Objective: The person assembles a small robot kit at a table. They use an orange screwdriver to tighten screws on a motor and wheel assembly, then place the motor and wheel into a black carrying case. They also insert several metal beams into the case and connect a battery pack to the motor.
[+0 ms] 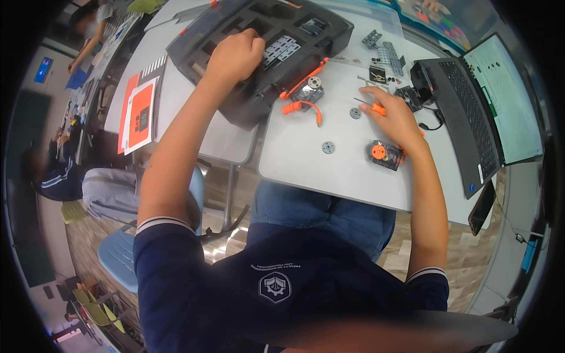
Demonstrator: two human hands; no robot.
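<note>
In the upper left of the frame, the left hand is inside the black foam-lined case, with its fingers bent; whether it has hold of something, I cannot tell. The perforated metal plates lie in this case, just right of the hand. In the upper right, the right hand is closed around the orange-handled screwdriver, whose thin shaft points to the left. Near its tip, a grey round hub lies on the white table. Below this hand there is a dark motor with an orange disc. The open laptop stands at the right side.
</note>
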